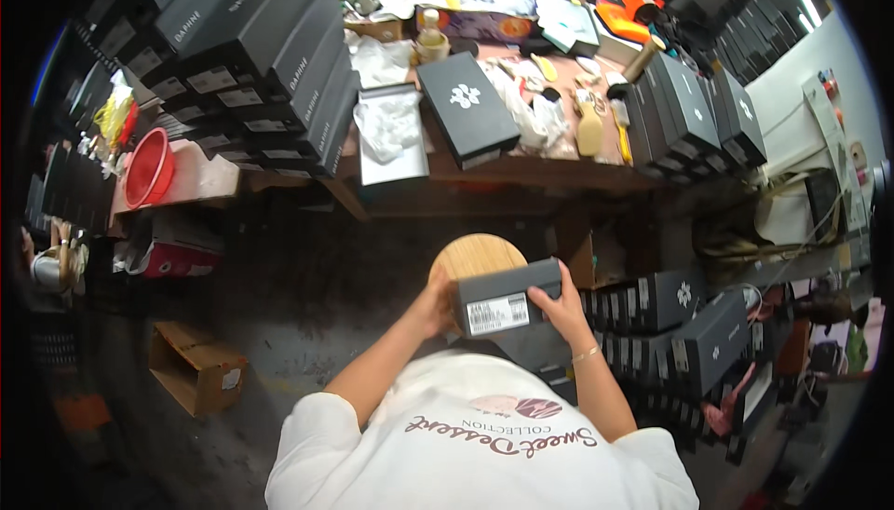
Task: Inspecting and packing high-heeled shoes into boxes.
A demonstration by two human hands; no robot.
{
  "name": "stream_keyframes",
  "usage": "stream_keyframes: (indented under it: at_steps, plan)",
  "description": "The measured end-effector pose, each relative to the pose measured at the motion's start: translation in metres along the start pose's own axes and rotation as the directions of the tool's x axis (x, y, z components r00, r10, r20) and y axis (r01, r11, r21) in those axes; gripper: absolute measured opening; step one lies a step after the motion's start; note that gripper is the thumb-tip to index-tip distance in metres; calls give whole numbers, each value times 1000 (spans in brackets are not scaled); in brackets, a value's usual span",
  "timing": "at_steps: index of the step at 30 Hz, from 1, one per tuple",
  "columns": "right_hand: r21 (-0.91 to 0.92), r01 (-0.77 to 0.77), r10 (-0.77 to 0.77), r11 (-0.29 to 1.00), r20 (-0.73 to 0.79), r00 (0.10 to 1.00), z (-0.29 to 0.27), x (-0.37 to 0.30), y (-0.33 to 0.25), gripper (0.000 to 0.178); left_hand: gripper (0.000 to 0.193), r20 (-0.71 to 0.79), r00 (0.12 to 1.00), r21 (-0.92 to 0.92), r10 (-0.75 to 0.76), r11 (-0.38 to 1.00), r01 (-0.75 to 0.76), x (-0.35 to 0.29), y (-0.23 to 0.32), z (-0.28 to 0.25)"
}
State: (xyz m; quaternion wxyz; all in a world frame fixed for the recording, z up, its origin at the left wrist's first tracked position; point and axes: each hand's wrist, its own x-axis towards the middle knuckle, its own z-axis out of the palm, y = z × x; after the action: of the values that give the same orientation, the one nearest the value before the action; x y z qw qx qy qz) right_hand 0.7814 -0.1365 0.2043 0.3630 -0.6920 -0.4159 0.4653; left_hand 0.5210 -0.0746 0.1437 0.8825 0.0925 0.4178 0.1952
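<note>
A dark grey shoebox [507, 284] with a white label on its end is held between my two hands, in front of my body. My left hand [434, 303] grips its left side, the fingers mostly hidden behind the box. On the right edge my right hand [562, 310] clasps it, thumb over the labelled end. Partly hidden beyond the box is a round wooden stool seat [480, 253]; I cannot tell whether the box touches it. On the workbench ahead lie an open box [395, 170] with white tissue paper [387, 125] and a dark box lid [468, 108] with a white flower mark.
Stacked dark shoeboxes [256, 72] rise at the bench's left, with more boxes [675, 114] at its right and lower right [712, 342]. A brush [621, 128] and bottle [589, 128] lie on the bench. A red basin [149, 170] and cardboard box [197, 367] are left.
</note>
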Motion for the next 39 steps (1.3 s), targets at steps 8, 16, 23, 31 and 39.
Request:
stream_keyframes:
  at_steps: [8, 16, 23, 31, 39]
  plan:
    - [150, 130, -97, 980, -207, 974, 10, -64, -13, 69, 59, -95, 918, -129, -384, 920, 371, 28, -25, -12]
    - [425, 321, -85, 846, -488, 869, 41, -63, -119, 111, 112, 591, 782, 416, 198, 756, -506, -35, 124, 54]
    - [703, 289, -54, 650, -337, 940, 104, -8, -102, 63, 69, 373, 926, 172, 51, 977, -123, -67, 224, -40]
    - [841, -18, 356, 541, -209, 911, 159, 44, -23, 35, 51, 393, 880, -208, 268, 958, -199, -42, 252, -122]
    - [928, 106, 282, 358, -216, 935, 138, 148, -14, 47, 57, 396, 856, -177, 332, 942, -284, -95, 269, -148]
